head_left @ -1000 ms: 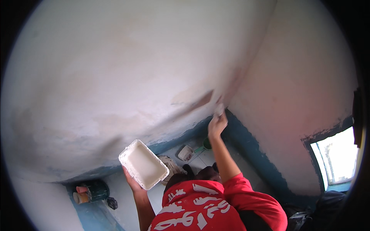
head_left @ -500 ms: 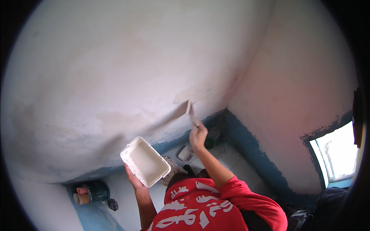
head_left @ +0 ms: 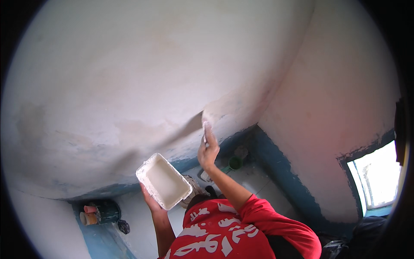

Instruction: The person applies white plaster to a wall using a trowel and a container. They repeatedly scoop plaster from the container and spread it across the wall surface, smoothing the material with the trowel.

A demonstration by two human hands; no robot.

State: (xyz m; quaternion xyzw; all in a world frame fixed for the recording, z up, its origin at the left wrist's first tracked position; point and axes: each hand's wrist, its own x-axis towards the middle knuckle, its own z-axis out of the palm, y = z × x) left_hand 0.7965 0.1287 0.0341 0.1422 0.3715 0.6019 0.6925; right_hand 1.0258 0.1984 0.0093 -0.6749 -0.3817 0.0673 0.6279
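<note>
Centrally placed, right hand (head_left: 208,152): pinches the lower part of a slim flat tool (head_left: 205,118), with fingers curled closely around it.
Flat tool: points upward from the right hand, appears whitish along its length, and adjoins a dark slanting shadow (actual contact with the plaster cannot be told from this angle).
Left hand (head_left: 152,202): supports a tub near the lower left of the view's middle; lies partly hidden behind it, so cannot tell whether spread or curled.
White tub (head_left: 174,172): rests in the left hand, rectangular, tilted toward the viewer, with a crusted rim; holds a smooth pale mixture (head_left: 164,182).
Front wall (head_left: 142,77): shows whitish plaster with beige patches, bordered below by a blue band (head_left: 183,164).
Side wall (head_left: 340,95): meets the front wall at a corner on the right; includes a bright window (head_left: 379,175) lower down.
Floor beyond the right forearm: bears a green dipper (head_left: 235,162) and a pale container partly covered by the arm.
Lower left: contains a dark bucket (head_left: 110,212) beside a pink cup (head_left: 89,209) and an orange cup (head_left: 91,219).
Clothing: includes a red shirt (head_left: 276,222) with white print.
</note>
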